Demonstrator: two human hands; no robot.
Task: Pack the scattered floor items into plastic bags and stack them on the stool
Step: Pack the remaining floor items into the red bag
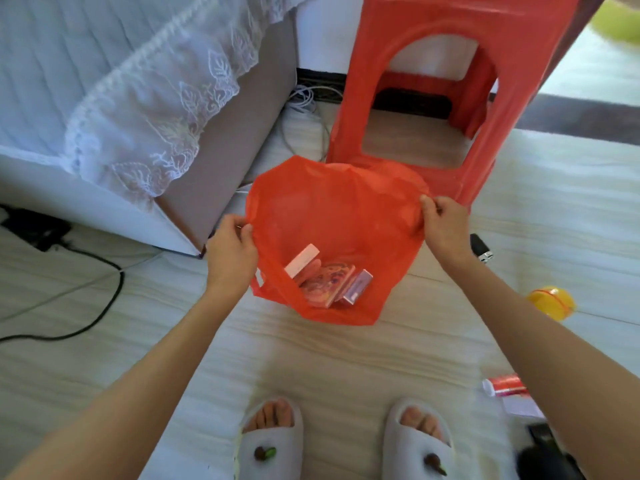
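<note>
Head view only, so here goes: hands are stretching a red plastic bag (pixel 332 216) wide open over the floor (pixel 311 362). Left hand (pixel 230 252) pinches the rim on one side, right hand (pixel 445 223) pinches the opposite side, both with fingers curled onto the plastic. Looks to me like it's held that way so the mouth stays open for loading or checking.

Inside the bag, down at the bottom: a pale pink box (pixel 302 260), a patterned flat box (pixel 327 284) and a shiny pinkish box (pixel 356 287), leaning against each other.

Red stool (pixel 408 64) stands right behind the bag; I can't see its top. Still loose on the floor: a yellow round thing (pixel 550 303), a red-and-white tube (pixel 505 386) and a small dark item (pixel 481 249). So packing's not finished, I'd say.
</note>
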